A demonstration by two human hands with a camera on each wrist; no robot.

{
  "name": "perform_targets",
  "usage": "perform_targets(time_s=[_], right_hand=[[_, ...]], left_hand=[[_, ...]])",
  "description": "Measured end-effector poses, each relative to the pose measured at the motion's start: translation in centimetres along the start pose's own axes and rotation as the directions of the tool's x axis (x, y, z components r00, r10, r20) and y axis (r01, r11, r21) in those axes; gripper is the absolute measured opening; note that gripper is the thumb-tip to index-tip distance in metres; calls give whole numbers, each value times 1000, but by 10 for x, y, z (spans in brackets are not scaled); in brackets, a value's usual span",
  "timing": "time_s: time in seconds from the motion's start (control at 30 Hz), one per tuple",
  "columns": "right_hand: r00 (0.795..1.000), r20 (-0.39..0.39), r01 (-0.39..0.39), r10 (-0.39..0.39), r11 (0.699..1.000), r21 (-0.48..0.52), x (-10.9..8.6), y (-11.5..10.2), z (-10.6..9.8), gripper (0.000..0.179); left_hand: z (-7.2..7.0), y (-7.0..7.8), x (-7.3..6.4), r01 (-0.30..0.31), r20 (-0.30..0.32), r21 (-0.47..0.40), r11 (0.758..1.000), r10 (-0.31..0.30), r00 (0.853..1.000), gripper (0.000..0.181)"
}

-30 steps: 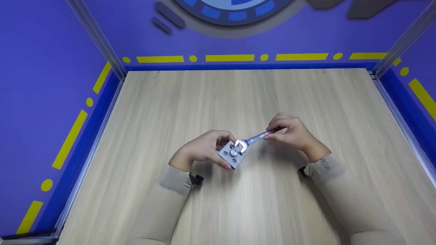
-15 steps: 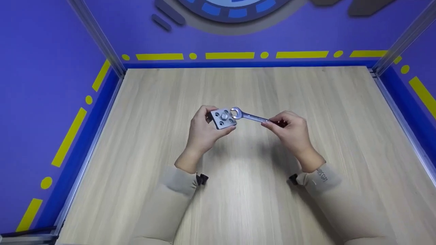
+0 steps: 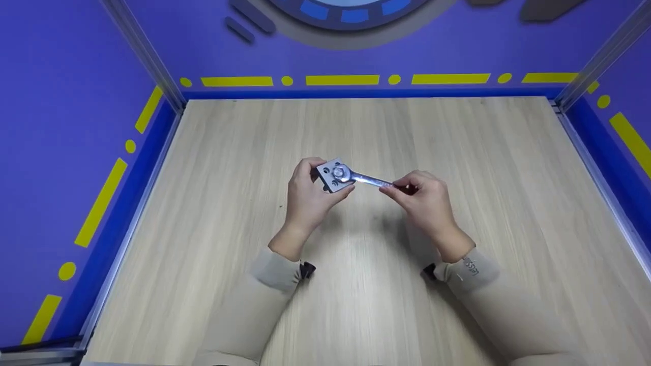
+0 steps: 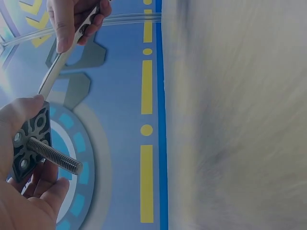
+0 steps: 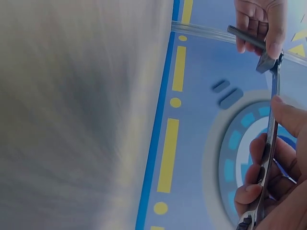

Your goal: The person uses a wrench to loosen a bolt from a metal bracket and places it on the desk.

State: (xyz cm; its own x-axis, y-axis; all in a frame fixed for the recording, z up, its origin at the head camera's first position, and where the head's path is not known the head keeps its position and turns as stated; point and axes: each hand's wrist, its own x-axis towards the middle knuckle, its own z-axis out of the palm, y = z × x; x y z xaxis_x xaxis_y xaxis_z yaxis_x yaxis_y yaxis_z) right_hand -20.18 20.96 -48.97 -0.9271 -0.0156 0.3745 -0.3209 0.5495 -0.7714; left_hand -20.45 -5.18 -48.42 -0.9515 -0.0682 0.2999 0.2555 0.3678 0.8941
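Note:
My left hand [image 3: 308, 198] pinches a square metal plate [image 3: 330, 165] with holes in it, thumb and fingers at its edges. Through the plate's middle runs a hex bolt, its head [image 3: 339, 173] facing up towards the head camera. In the left wrist view the bolt's long threaded shank [image 4: 57, 156] sticks out of the dark ribbed underside. Pinched by its handle in my right hand [image 3: 428, 203] is a shiny wrench [image 3: 370, 180]; its jaw end sits around the bolt head. The plate and wrench are held above the table.
A light wood-grain table [image 3: 234, 168] lies beneath both hands. Blue-purple panels [image 3: 346, 61] with yellow markings and metal frame posts [image 3: 145, 56] stand at the back and both sides.
Both hands first rose away from me, with the plate and the wrench apart half a second ago. Now the wrench has come left onto the bolt head, and the plate is turned slightly.

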Motion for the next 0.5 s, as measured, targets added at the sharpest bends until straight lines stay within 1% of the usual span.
perform_targets(time_s=[0.1,0.17,0.23,0.3,0.33,0.4,0.43,0.5], right_hand=[[1000,7,0,0,1000,10,-1,-1,1,18],[1000,16,5,-5,1000,15,-1,-1,1,18],[999,28,22,-22,1000,19,0,0,-1,17],[998,44,49,-51,998,27,1,2,-4,16],[996,55,69,-70,997,32,3,3,-7,15],[990,80,112,-115,992,50,5,6,-11,14],[986,95,134,-139,989,60,7,7,-13,14],[974,128,176,-186,981,85,10,11,-17,14]], left_hand=[[-1,0,0,-1,22,-17,1000,1,1000,71],[-3,-1,1,0,57,-39,999,2,998,71],[-7,0,3,9,116,-74,997,0,993,71],[-12,1,5,34,196,-113,993,-12,981,72],[-15,2,6,53,241,-133,990,-20,970,72],[-21,3,7,100,333,-163,982,-40,942,73],[-24,3,8,123,380,-174,977,-49,924,73],[-29,4,9,174,472,-192,966,-64,879,73]])
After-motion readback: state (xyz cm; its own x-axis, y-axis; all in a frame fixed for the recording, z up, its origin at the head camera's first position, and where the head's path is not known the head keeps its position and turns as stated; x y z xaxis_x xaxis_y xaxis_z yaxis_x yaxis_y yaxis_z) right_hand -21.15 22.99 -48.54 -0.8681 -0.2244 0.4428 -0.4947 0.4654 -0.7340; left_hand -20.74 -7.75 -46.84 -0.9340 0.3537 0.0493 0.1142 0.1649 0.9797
